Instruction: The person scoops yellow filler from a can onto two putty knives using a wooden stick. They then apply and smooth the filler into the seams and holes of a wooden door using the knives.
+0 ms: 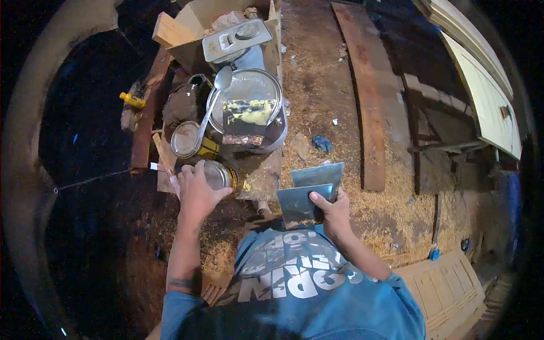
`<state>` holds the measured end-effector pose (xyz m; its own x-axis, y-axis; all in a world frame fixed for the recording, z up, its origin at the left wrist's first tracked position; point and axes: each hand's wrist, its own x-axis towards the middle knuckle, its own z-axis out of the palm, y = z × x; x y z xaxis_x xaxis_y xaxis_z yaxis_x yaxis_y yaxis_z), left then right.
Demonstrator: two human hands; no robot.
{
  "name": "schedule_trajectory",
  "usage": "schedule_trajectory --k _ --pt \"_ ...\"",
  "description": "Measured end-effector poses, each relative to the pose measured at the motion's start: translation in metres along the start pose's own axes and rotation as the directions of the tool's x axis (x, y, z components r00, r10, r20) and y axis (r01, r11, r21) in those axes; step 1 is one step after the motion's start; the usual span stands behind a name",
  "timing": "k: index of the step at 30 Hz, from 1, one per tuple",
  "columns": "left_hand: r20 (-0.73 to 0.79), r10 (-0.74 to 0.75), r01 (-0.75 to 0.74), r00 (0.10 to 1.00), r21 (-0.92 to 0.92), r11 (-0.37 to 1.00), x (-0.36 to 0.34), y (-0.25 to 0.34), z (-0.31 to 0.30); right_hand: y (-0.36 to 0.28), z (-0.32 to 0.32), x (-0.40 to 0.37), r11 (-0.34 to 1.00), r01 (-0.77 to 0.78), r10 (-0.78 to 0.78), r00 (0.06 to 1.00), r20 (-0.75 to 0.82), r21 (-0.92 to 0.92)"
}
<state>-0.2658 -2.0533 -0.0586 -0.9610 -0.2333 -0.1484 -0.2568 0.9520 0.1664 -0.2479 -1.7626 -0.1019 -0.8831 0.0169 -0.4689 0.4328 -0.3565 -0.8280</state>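
Note:
My left hand (198, 190) is closed round a small tin (216, 174) with a silvery lid, at the near edge of the wooden bench (265, 180). In my right hand (331, 211) are two flat metal plates (306, 201), gripped between thumb and fingers, one overlapping the other. Just beyond the small tin stands a second tin (187, 140) with a yellow label. A metal spoon (211, 105) lies across that tin and a large round can lid (258, 85). On the large lid rests a dark plate smeared with yellow paste (248, 116).
A rectangular metal can (237, 41) lies in a cardboard box (199, 12) at the back of the bench. A yellow bottle (132, 101) is at the left. Planks (368, 113), sawdust (396, 221) and a blue scrap (322, 144) lie on the floor. Pale panels (481, 90) stand right.

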Motion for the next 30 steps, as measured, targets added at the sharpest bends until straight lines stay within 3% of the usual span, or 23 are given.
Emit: schedule_trajectory --k 2,5,6,7,9,10,12,13,15,16,18,19,22,24,26,29,30 --pt "0.007 -0.011 0.011 1.0 0.02 1.0 0.001 0.001 -0.006 0.008 0.009 -0.004 0.999 -0.034 0.036 0.997 -0.072 0.04" --pt "-0.222 0.175 -0.229 0.959 -0.246 0.942 -0.018 0.019 -0.012 0.011 0.02 -0.007 0.998 -0.016 0.008 0.993 -0.121 -0.064" --pt "-0.133 0.191 -0.233 0.973 -0.52 0.822 -0.028 0.026 -0.016 0.011 0.023 -0.007 0.997 0.016 -0.024 0.993 -0.113 -0.072" --pt "0.164 0.157 0.037 0.974 -0.795 0.605 -0.039 0.036 -0.016 0.009 0.028 -0.008 0.996 0.043 -0.051 0.994 -0.098 -0.08" --pt "0.253 0.357 0.115 0.899 -0.924 0.365 -0.046 0.037 0.012 0.01 0.037 -0.008 0.979 0.117 -0.125 0.991 -0.04 -0.17" --pt "0.361 0.418 0.152 0.834 -0.878 0.455 -0.042 0.04 0.006 0.01 0.041 -0.007 0.984 0.13 -0.133 0.991 -0.018 -0.125" --pt "0.381 0.457 -0.063 0.804 -0.709 0.702 -0.034 0.032 -0.003 0.01 0.045 -0.008 0.988 0.153 -0.152 0.988 0.007 -0.029" --pt "0.344 0.484 -0.107 0.804 -0.718 0.688 -0.031 0.026 -0.007 0.015 0.035 -0.004 0.982 0.171 -0.171 0.985 0.006 -0.082" --pt "0.269 0.534 -0.191 0.801 -0.731 0.655 -0.026 0.004 -0.016 0.004 0.03 -0.006 0.957 0.251 -0.244 0.968 -0.066 0.146" --pt "0.226 0.46 -0.153 0.858 -0.743 0.651 -0.026 -0.009 -0.013 -0.003 0.029 -0.006 0.922 0.287 -0.27 0.958 -0.1 0.258" --pt "0.23 0.26 -0.016 0.938 -0.72 0.694 -0.025 -0.011 -0.048 -0.009 0.018 -0.011 0.921 0.321 -0.322 0.946 -0.033 0.22" --pt "0.143 0.227 -0.071 0.963 -0.681 0.729 -0.023 -0.01 -0.057 -0.015 0.022 -0.016 0.938 0.269 -0.284 0.958 0.039 0.22" --pt "0.131 0.198 0.031 0.971 -0.898 0.44 -0.024 -0.011 -0.022 -0.007 0.027 -0.022 0.988 0.126 -0.145 0.956 0.256 0.09" --pt "0.196 0.276 0.119 0.941 -0.955 0.273 -0.028 0.005 -0.029 -0.004 0.041 -0.026 0.997 0.047 -0.032 0.973 0.229 -0.062" --pt "0.216 0.407 0.064 0.887 -0.932 0.356 -0.026 0.005 -0.025 -0.004 0.048 -0.024 0.983 -0.025 0.071 0.965 0.253 -0.181" --pt "0.202 0.525 -0.033 0.827 -0.914 0.404 -0.024 0.007 -0.013 -0.007 0.048 -0.026 0.978 -0.12 0.164 0.948 0.274 -0.171" --pt "0.127 0.465 -0.077 0.876 -0.915 0.395 -0.026 0.005 -0.012 -0.006 0.048 -0.026 0.975 -0.155 0.196 0.937 0.289 -0.161"
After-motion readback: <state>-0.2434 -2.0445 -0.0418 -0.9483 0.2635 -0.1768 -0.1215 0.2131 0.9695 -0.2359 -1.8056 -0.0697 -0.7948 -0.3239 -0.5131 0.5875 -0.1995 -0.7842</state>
